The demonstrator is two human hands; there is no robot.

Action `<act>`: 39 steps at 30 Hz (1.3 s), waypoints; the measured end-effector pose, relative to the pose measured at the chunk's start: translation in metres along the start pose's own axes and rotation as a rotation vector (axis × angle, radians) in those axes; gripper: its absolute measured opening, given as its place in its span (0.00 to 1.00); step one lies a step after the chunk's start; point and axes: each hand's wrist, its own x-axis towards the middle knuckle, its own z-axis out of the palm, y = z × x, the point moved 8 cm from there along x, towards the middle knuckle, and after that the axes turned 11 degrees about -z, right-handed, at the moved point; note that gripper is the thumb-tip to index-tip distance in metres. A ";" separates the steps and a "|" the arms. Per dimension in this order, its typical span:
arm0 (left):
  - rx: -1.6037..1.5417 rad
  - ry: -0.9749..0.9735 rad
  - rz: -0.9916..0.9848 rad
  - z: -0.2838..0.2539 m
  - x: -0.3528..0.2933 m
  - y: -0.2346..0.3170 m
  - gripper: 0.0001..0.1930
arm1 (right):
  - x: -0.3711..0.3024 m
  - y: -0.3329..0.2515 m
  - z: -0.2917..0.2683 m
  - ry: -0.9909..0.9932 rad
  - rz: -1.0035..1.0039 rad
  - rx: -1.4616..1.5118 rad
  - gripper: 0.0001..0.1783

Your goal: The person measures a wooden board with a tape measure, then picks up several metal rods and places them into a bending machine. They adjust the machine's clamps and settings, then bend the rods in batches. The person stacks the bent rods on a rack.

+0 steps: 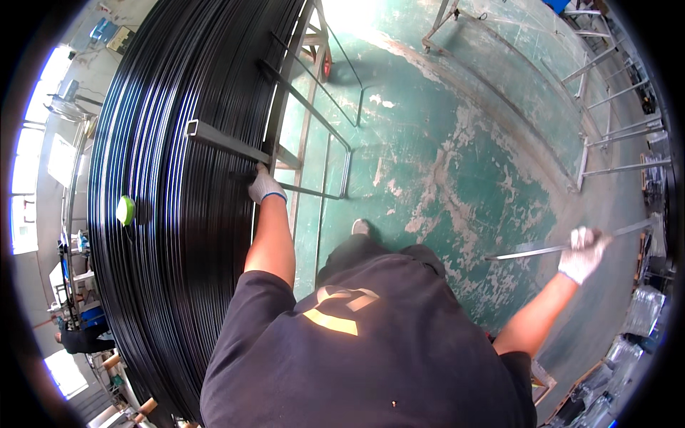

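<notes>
My left hand (267, 187), in a pale knitted glove with a blue cuff, is at the near edge of a tall stack of long black metal tubes (168, 235). Its fingers look curled beside a dark bar, partly hidden, so what they grip is unclear. Just beyond it, a square hollow steel arm (232, 145) of the rack reaches across the stack. Out to the right, my gloved right hand (584, 255) is closed around a long thin metal bar (528, 252), held roughly level above the floor. Both ends of the bar stick out past the fist.
Bent black rods (347, 167) project from the rack over the worn green floor (421, 171). A light-green object (125, 210) lies on the tubes. Metal frames (581, 150) stand at the far right. A person (84, 339) in dark clothes is at the far left.
</notes>
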 end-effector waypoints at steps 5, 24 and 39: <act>-0.243 -0.340 0.129 0.042 0.052 0.000 0.17 | 0.036 0.157 0.131 0.098 0.207 0.043 0.31; 0.002 -0.553 0.496 0.293 -0.211 0.132 0.21 | 0.111 0.499 0.420 -0.587 0.351 -0.199 0.24; -0.086 -0.878 0.379 0.444 -0.343 0.268 0.14 | 0.053 0.557 0.467 -1.207 0.522 -0.125 0.28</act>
